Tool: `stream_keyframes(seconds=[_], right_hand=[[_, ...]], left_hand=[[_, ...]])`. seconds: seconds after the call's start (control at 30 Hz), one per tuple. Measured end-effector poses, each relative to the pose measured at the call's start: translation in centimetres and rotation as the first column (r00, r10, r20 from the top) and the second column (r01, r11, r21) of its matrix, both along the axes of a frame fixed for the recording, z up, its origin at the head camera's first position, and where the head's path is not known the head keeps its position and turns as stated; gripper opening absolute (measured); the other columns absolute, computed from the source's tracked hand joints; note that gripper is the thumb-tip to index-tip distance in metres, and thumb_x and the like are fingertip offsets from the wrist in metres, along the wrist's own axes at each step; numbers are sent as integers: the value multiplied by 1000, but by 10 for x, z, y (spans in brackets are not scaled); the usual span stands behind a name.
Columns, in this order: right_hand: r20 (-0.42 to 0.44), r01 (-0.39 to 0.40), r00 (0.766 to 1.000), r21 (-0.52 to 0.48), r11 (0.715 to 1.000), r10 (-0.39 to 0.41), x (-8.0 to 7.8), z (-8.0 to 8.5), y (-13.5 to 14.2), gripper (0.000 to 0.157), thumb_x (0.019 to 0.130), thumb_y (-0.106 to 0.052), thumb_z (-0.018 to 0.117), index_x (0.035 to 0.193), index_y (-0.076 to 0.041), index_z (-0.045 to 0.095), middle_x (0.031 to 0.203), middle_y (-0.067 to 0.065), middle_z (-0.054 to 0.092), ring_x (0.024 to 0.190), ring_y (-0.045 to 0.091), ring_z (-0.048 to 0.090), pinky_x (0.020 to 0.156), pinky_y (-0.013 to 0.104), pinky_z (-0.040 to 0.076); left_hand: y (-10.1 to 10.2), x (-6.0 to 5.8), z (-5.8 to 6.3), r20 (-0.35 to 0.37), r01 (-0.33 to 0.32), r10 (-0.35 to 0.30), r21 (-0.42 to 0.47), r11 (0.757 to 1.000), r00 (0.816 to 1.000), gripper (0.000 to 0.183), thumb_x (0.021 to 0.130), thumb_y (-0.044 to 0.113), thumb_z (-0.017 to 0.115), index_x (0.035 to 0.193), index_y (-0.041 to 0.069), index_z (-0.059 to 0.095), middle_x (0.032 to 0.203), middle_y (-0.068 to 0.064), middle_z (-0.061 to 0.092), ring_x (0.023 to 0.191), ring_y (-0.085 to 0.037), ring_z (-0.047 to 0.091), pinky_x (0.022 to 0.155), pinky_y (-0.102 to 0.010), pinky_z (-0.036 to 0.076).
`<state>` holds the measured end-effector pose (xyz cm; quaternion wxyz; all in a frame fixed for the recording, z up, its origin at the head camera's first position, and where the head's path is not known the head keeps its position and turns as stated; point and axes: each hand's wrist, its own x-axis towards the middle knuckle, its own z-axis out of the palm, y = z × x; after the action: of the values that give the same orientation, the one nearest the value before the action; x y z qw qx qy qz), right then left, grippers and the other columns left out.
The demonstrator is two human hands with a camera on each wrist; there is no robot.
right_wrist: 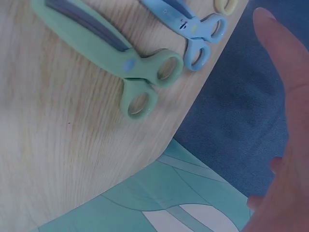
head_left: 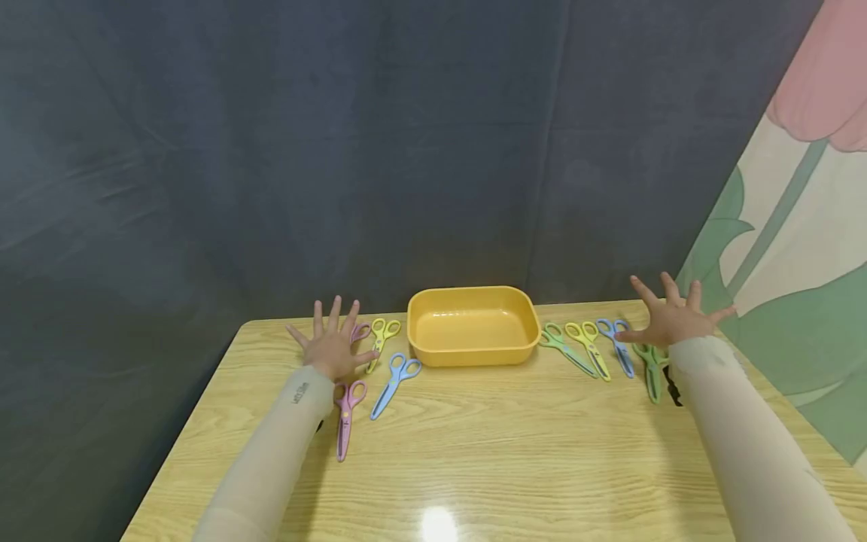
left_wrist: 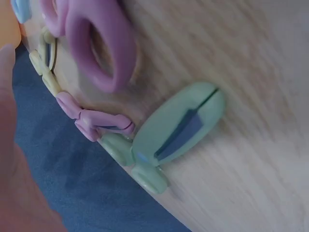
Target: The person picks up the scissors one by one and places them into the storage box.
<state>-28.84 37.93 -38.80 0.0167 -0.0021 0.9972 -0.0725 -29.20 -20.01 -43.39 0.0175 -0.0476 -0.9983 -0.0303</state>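
My left hand (head_left: 330,352), fingers spread wide and holding nothing, is over the table's left side. Around it lie pink scissors (head_left: 345,421), yellow scissors (head_left: 376,348) and blue scissors (head_left: 393,388); a second pink pair (head_left: 361,332) is partly covered by the fingers. In the left wrist view, green scissors (left_wrist: 178,128) show too, hidden by the hand and sleeve in the head view. My right hand (head_left: 672,322) also has its fingers fanned out, with nothing held. Green scissors (head_left: 653,373) lie just below it, blue scissors (head_left: 620,350) beside its thumb.
A yellow rectangular tub (head_left: 474,357) stands at the back middle of the wooden table (head_left: 488,452). Right of it lie light green scissors (head_left: 569,350) and yellow scissors (head_left: 591,350). A dark curtain (head_left: 406,150) hangs behind; a floral cloth (head_left: 806,248) is at the right.
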Motion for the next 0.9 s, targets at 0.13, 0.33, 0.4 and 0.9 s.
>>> stream_keyframes(seconds=[0.13, 0.33, 0.4, 0.9], right_hand=[[5, -11, 1000, -15, 1000, 11, -2, 2, -1, 126, 75, -82, 65, 163, -25, -3, 163, 31, -11, 137, 69, -21, 82, 91, -16], [13, -26, 1000, -21, 999, 26, -4, 4, -1, 119, 82, -71, 68, 163, -23, -4, 163, 31, -12, 136, 69, -20, 81, 91, -16], [13, -31, 999, -18, 999, 31, -3, 5, 0, 119, 82, -72, 67, 163, -23, -4, 163, 30, -12, 136, 69, -21, 81, 91, -16], [16, -49, 999, -11, 999, 49, 0, 6, -12, 123, 77, -86, 57, 163, -22, -4, 165, 27, -13, 139, 66, -20, 81, 92, -13]], left_hand=[[-2, 0, 3, -17, 0, 0, 7, 1000, 1000, 108, 86, 74, 61, 165, 24, 6, 170, -12, -5, 151, -48, -13, 98, -88, -5], [-2, -4, 5, -16, 8, -8, 15, 1000, 1000, 112, 84, 75, 62, 165, 24, 5, 170, -11, -6, 152, -47, -13, 97, -88, -6], [0, -4, 5, -12, 15, -15, 20, 1000, 1000, 113, 83, 75, 64, 165, 23, 4, 170, -11, -7, 152, -47, -13, 97, -88, -7], [26, -4, 15, -49, 83, -82, 18, 996, 995, 122, 77, 78, 67, 165, 20, 5, 171, -9, -4, 154, -39, -10, 100, -85, -9]])
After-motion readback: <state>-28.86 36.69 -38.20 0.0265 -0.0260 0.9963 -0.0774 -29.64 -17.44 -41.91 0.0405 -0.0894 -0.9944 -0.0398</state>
